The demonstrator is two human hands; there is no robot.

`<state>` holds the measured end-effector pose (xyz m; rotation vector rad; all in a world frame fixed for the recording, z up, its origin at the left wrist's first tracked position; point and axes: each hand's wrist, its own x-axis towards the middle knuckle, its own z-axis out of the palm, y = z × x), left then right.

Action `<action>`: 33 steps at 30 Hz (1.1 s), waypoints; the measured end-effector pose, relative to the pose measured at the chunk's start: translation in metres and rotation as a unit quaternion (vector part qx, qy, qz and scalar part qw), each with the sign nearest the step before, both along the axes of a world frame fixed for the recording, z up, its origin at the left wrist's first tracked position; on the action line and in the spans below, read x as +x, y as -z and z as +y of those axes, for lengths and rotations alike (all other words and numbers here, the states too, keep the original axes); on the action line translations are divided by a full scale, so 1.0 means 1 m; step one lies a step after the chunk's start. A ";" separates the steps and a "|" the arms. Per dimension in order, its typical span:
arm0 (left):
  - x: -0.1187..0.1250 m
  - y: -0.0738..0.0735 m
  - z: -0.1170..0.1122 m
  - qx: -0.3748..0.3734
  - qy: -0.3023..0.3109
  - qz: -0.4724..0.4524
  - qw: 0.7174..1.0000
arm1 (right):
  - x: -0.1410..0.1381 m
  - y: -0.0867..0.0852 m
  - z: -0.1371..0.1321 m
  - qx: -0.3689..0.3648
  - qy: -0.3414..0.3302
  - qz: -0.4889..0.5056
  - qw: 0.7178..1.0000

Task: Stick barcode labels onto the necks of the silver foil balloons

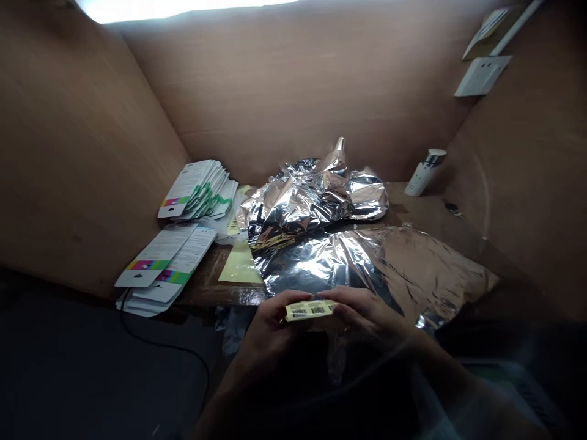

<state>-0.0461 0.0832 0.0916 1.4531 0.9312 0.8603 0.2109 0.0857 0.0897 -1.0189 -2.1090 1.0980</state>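
While left hand (270, 329) and right hand (370, 315) clasp the labels (312, 310), handling them seems underway. Any next move likely calls for steadiness.

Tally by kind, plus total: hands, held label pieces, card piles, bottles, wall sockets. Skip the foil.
Hands: 2 (left hand, right hand)
Held yellow label piece: 1
Card piles: 2 (back pile, front pile)
White bottle: 1
Wall socket: 1
Total: 7
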 end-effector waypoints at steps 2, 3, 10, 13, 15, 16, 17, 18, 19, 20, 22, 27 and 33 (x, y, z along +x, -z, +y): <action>0.001 -0.001 -0.002 -0.007 0.016 -0.018 1.000 | -0.001 0.000 0.000 -0.016 0.012 0.027 0.999; 0.000 -0.001 -0.003 -0.017 0.027 -0.028 0.999 | -0.003 0.000 -0.002 -0.008 0.031 0.034 0.999; 0.004 -0.002 -0.009 -0.021 -0.068 0.040 0.997 | -0.015 0.006 -0.017 0.035 0.091 0.051 0.994; 0.011 -0.001 -0.010 -0.042 -0.097 0.017 0.994 | -0.014 0.004 -0.019 -0.014 0.060 0.035 0.997; 0.016 0.003 -0.012 -0.055 -0.115 0.009 0.992 | -0.013 0.007 -0.019 -0.014 0.054 0.032 0.998; 0.017 0.007 -0.012 -0.059 -0.122 0.006 0.991 | -0.014 0.010 -0.019 0.004 0.060 0.032 0.998; 0.019 0.010 -0.013 -0.062 -0.128 0.004 0.990 | -0.015 0.014 -0.019 0.033 0.071 0.028 0.997; 0.020 0.014 -0.014 -0.063 -0.133 0.002 0.989 | -0.016 0.019 -0.019 0.068 0.081 0.023 0.994; 0.021 0.018 -0.014 -0.062 -0.138 0.000 0.989 | -0.017 0.025 -0.020 0.107 0.090 0.015 0.990; 0.021 0.022 -0.015 -0.061 -0.142 0.000 0.988 | -0.018 0.031 -0.021 0.150 0.098 0.005 0.984; 0.023 0.028 -0.017 -0.059 -0.147 0.002 0.987 | -0.021 0.041 -0.024 0.233 0.116 -0.017 0.965; 0.022 0.038 -0.022 -0.063 -0.146 0.022 0.987 | -0.024 0.048 -0.032 0.304 0.163 -0.022 0.938; -0.036 0.048 -0.013 -0.015 -0.128 0.104 0.986 | 0.009 0.033 -0.032 -0.002 0.266 0.061 0.962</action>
